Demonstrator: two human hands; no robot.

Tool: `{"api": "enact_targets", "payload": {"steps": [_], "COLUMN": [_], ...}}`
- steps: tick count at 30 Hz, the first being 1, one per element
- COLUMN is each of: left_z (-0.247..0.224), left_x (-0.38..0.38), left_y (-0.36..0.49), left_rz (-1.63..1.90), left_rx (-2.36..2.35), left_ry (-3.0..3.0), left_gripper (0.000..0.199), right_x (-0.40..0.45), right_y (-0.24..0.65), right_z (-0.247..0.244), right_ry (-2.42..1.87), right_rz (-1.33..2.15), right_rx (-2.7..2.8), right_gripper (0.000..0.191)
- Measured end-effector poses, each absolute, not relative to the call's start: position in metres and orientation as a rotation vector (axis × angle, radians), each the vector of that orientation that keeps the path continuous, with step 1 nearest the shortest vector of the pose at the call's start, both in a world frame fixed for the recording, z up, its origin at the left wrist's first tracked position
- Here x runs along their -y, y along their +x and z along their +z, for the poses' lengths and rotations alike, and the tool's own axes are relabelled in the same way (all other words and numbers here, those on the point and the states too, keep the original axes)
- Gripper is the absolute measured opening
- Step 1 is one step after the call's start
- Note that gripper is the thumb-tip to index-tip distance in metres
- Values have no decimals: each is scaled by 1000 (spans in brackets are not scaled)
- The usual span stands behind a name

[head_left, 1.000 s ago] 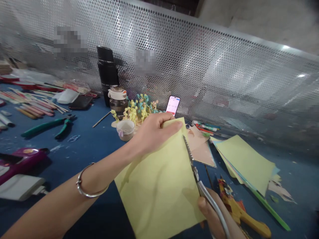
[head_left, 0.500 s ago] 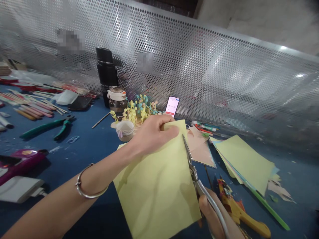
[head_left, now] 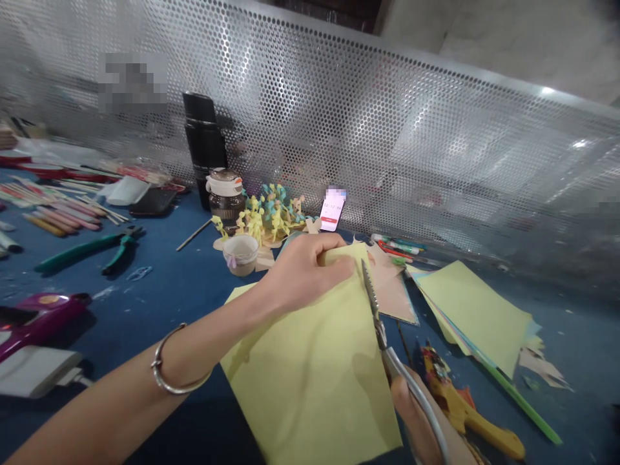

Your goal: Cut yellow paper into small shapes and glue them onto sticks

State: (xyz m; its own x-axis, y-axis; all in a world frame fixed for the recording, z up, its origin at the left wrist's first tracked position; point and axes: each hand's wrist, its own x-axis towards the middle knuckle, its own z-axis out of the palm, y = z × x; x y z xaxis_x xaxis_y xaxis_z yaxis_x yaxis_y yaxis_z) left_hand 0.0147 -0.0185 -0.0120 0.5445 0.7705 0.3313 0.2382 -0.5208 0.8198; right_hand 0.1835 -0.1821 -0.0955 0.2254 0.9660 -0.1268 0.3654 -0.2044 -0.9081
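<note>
Now your left hand pinches far end of yellow paper; your right hand, nearer you, grips scissors along paper's right edge.

Yellow sheet, scissors at edge

Below the left grip, a pale-flecked blue bench; beyond, a silver perforated-metal screen with white glints; farther off, rightward, a plain grey surface.
</note>
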Motion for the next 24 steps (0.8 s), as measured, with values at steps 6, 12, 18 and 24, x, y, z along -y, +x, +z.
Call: {"api": "enact_targets", "payload": {"steps": [6, 12, 18, 24], "left_z": [-12, -12, -13, -13], "left_x": [19, 19, 18, 18], "left_y": [15, 16, 15, 15], "left_rz": [925, 931, 938, 944], "left_rx": [-817, -806, -809, -810], "left_ry": [2066, 2067, 2071, 2068], "left_gripper": [18, 19, 21, 22], "right_x": [182, 181, 181, 178], "right_y": [178, 178, 179, 180], "right_z": [-92, -92, -98, -106], "right_ry": [-1748, -1838, -1785, -1770], "right_rz": [907, 812, 709, 609], "right_rx": [1181, 1232, 1285, 1348], "right_gripper": [63, 69, 66, 65]}}
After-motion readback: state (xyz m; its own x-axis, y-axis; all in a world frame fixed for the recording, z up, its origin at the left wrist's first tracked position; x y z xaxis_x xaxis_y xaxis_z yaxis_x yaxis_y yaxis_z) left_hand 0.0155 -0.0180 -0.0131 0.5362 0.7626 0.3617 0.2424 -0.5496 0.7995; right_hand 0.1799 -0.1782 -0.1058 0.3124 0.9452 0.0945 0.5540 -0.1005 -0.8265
